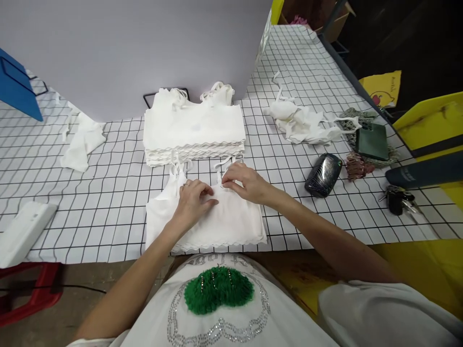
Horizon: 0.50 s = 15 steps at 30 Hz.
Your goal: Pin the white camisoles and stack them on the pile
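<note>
A white strappy camisole top point(231, 219) with a scalloped hem lies flat in front of me, on top of at least one more white piece. My right hand point(246, 182) is closed on it, thumb and fingers pinching near the base of a thin strap. Resting on the left half of the same top, my left hand point(193, 200) has bent fingers and its thumb held apart, with nothing visible between them. Just beyond both hands sits a neat stack of white tops point(193, 125), straps at the far end.
Loose white garments lie on the checked tablecloth at right point(300, 120) and left point(83, 142). At right are a black ridged object point(323, 174), a dark green case point(372, 140), keys point(400, 200) and a dark bottle point(425, 169). A large grey panel point(137, 53) stands behind the stack.
</note>
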### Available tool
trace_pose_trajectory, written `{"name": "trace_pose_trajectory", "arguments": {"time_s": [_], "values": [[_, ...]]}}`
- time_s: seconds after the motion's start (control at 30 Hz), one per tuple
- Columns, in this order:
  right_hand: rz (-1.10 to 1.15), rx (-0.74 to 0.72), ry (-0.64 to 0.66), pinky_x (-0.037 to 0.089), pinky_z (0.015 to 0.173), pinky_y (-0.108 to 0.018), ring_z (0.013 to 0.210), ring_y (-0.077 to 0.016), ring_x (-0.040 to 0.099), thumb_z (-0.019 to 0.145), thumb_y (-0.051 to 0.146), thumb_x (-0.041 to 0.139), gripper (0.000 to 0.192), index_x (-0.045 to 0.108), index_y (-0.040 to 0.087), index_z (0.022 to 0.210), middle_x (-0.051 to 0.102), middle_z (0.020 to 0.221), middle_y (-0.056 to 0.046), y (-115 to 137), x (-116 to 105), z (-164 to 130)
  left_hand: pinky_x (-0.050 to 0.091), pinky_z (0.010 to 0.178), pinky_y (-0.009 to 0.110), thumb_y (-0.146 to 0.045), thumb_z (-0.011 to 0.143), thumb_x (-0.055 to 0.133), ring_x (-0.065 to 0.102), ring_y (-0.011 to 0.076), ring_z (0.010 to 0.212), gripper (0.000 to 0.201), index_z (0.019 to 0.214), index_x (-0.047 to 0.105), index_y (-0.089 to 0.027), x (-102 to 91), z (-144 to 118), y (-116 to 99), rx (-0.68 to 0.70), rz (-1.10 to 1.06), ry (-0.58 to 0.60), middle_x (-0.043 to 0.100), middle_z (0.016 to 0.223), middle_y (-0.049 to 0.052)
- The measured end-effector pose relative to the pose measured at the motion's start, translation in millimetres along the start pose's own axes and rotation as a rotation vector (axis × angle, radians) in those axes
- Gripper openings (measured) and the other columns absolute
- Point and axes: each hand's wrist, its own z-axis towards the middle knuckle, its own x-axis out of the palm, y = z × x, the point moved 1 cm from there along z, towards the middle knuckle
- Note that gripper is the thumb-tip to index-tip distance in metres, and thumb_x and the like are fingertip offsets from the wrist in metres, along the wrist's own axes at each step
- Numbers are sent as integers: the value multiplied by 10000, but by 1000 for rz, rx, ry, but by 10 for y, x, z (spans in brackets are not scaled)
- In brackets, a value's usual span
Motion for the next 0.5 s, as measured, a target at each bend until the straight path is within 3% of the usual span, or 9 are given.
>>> {"name": "trace_pose_trajectory", "arguments": {"time_s": [0.2, 0.5], "values": [[-107, -23, 225, 337, 870, -432, 924, -230, 471, 955, 122, 474, 217, 623, 180, 809, 653, 824, -57, 8, -34, 86, 319, 818, 398, -268, 768, 809, 547, 239, 873, 122, 801, 701, -222, 31, 28, -74, -21, -31, 40, 674, 812, 18], [-149, -136, 433, 316, 980, -567, 964, -236, 454, 969, 126, 488, 249, 624, 174, 766, 607, 775, -48, 69, -142, 151, 297, 864, 427, -313, 802, 782, 554, 236, 862, 83, 745, 759, -256, 44, 29, -79, -22, -153, 79, 700, 770, 13]]}}
